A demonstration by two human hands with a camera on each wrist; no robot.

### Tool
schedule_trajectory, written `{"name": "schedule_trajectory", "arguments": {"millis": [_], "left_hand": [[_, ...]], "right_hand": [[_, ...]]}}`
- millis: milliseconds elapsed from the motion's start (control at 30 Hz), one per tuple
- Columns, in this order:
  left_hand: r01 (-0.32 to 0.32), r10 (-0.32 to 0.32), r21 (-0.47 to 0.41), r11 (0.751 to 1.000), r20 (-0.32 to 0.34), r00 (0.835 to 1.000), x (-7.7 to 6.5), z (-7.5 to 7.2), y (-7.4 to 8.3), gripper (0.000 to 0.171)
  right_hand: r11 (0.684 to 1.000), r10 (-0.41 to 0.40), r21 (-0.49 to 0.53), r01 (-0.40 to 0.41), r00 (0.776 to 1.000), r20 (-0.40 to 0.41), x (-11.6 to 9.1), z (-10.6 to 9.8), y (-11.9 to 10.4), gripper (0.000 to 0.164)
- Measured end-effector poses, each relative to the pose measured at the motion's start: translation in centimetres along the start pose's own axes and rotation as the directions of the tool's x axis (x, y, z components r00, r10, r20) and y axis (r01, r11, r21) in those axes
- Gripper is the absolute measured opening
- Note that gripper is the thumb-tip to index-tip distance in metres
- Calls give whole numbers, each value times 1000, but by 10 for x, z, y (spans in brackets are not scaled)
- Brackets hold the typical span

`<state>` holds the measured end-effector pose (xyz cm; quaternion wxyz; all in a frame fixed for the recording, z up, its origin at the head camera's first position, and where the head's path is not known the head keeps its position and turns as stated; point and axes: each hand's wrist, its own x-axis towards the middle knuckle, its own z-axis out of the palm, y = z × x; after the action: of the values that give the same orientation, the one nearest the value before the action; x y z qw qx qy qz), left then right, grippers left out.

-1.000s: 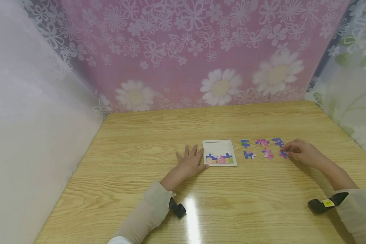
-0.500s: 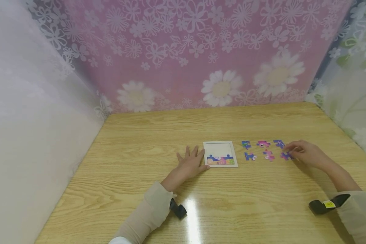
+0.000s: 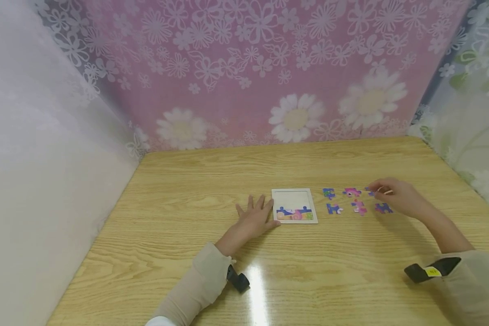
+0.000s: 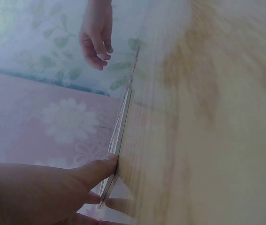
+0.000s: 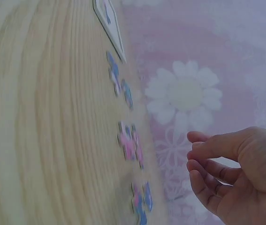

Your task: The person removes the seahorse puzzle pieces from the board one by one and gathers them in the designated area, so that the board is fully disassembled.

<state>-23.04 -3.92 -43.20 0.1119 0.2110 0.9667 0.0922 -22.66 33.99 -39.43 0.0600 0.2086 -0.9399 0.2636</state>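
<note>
My left hand (image 3: 252,222) lies with spread fingers at the left side of a white square puzzle tray (image 3: 292,199). In the left wrist view its thumb (image 4: 100,169) touches the tray's edge. Joined pieces (image 3: 295,214) fill the tray's lower part. To the right, loose jigsaw pieces stand in two rows on the table. Over the right end of them hovers my right hand (image 3: 401,197), its fingers loosely bent; the right wrist view shows nothing between them. It partly covers the upper right piece (image 3: 368,190), while the lower right purple-blue piece (image 3: 384,208) is in full view.
Other loose pieces include a pink one with an eye (image 3: 352,192), a pink one (image 3: 359,208) below it, and two blue ones (image 3: 328,193) nearer the tray. A flowered pink curtain (image 3: 236,90) borders the wooden table (image 3: 187,194) at the back.
My right hand has left the lower right piece, which now lies uncovered and slightly turned, and has risen and moved slightly left and away. The left hand stays at the tray.
</note>
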Motion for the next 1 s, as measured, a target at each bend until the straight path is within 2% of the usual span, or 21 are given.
{"name": "schedule_trajectory", "arguments": {"millis": [133, 667, 1000], "left_hand": [[0, 0, -10, 1000, -4, 1000, 0, 0, 0, 72], [-2, 2, -11, 1000, 2, 1000, 0, 0, 0, 71], [8, -8, -3, 1000, -6, 1000, 1, 0, 0, 71]], "right_hand": [[999, -39, 18, 39, 999, -8, 9, 5, -16, 17], [988, -52, 149, 42, 996, 66, 43, 32, -72, 15], [975, -60, 222, 32, 991, 120, 62, 55, -96, 17]]}}
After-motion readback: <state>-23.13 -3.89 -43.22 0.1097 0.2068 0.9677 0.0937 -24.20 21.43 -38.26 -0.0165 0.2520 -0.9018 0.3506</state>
